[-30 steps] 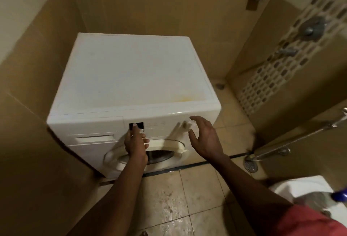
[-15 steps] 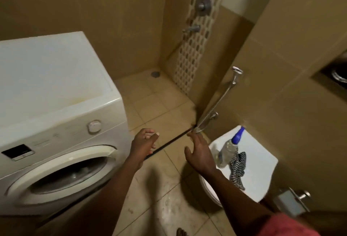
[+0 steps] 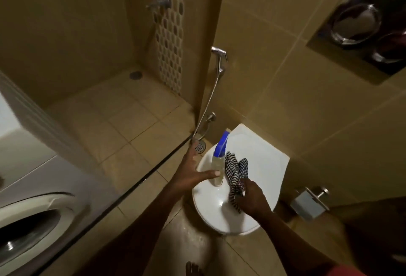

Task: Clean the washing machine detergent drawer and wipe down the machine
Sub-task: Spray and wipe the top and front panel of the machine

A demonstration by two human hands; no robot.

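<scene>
Left hand (image 3: 190, 172) outstretched, fingers spread, thumb against the spray bottle (image 3: 218, 167) near its base. Right hand (image 3: 252, 199) clamped on the checked cloth (image 3: 233, 171). Both items sit on the closed toilet lid (image 3: 264, 161), the bottle's blue nozzle end toward the wall.

I see a clear, blue-capped spray bottle (image 3: 218, 166) on the toilet lid (image 3: 259, 150), upright I think. A checked cloth (image 3: 235, 172) lies crumpled, touching it.

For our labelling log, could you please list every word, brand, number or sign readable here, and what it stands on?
No text can be read anywhere.
On the clear spray bottle with blue trigger: no legible label.
On the white washing machine: panel blurred, unreadable.
On the black-and-white striped cloth: pattern only.
</scene>
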